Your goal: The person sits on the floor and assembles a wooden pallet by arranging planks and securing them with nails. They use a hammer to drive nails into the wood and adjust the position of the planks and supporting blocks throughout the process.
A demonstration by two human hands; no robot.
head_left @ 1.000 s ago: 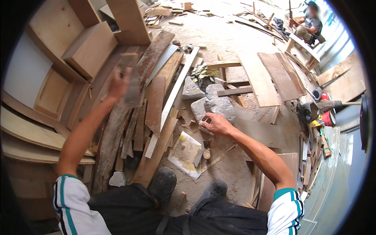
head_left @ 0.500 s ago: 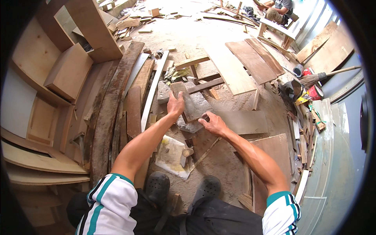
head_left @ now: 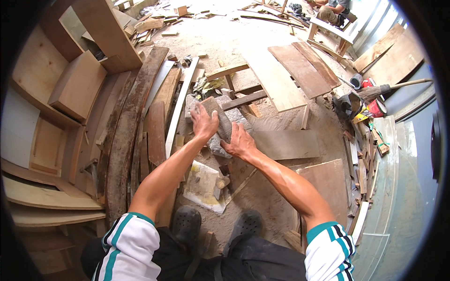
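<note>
A short brown wooden board [head_left: 219, 112] lies tilted over a rough grey stone block [head_left: 217, 146] in front of me. My left hand [head_left: 205, 123] grips the board along its left side, thumb on its upper face. My right hand [head_left: 240, 142] is closed around the board's near right end, its fingers over the edge and partly hiding it. Nearer my feet, a hammer-like tool [head_left: 223, 182] with a thin handle rests beside a stained white slab [head_left: 202, 186].
Long weathered planks [head_left: 125, 126] and a wooden cabinet frame [head_left: 77, 89] stand on the left. Pale boards [head_left: 272, 82] lie ahead. At the right are a broom [head_left: 375, 91], paint cans, wood scraps and glass sheets [head_left: 391, 196]. Another person [head_left: 330, 14] sits at the far right.
My right hand has moved up and left onto the board and now grips it. My left hand has shifted slightly left, its fingers more spread over the board's edge.
</note>
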